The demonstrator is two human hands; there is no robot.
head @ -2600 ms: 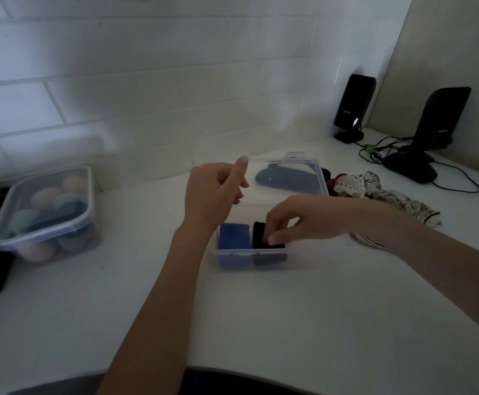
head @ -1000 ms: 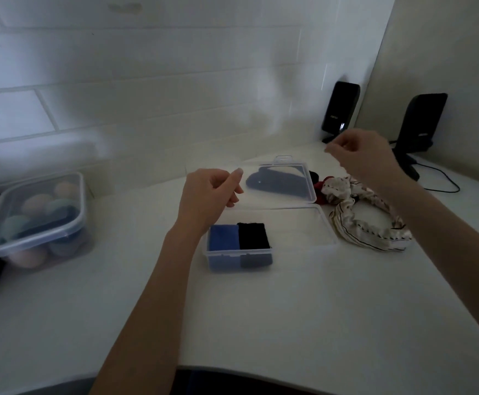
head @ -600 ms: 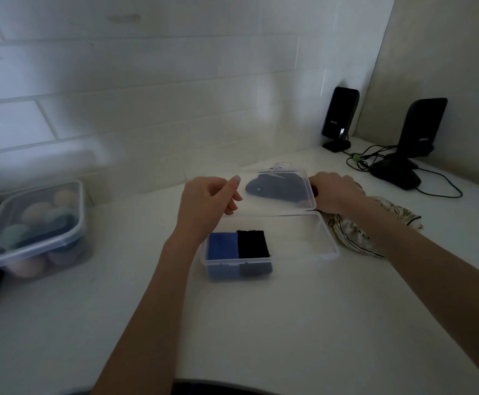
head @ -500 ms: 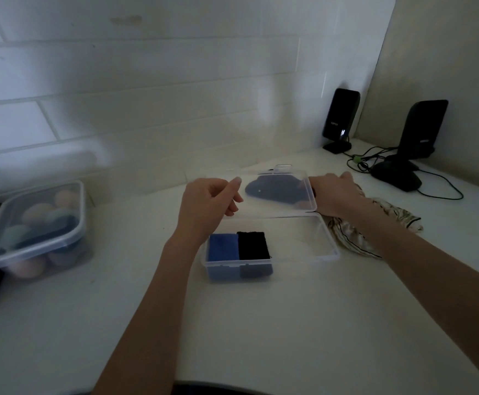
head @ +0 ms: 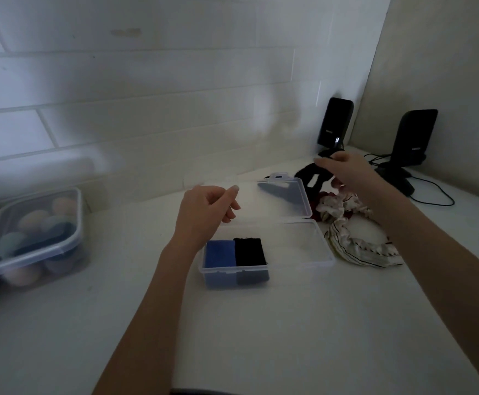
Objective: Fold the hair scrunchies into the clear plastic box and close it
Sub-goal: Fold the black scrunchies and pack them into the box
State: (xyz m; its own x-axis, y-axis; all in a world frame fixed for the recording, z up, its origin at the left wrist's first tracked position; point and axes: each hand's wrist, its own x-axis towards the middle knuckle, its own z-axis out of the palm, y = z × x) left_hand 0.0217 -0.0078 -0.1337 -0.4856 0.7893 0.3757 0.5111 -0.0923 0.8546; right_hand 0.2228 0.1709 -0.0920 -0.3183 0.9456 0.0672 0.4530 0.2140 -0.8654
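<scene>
The clear plastic box [head: 298, 265] stands open on the white counter, its lid [head: 278, 199] raised behind it. A folded blue scrunchie [head: 220, 253] and a folded black scrunchie [head: 250, 251] lie side by side in the box's left half. My left hand [head: 206, 215] pinches the lid's left edge. My right hand [head: 346, 172] holds a dark scrunchie [head: 316, 176] up in the air behind the lid's right corner. A white striped scrunchie [head: 358, 249] and a white-and-red patterned one [head: 332, 205] lie on the counter to the right of the box.
A lidded container [head: 30, 238] with pastel rounded items sits at far left. Two black speakers [head: 334, 124] [head: 410, 138] with trailing cables [head: 432, 195] stand in the back right corner. A tiled wall runs behind the counter.
My right hand reached down behind the lid, took the dark scrunchie and lifted it off the counter. My left hand has stayed on the lid.
</scene>
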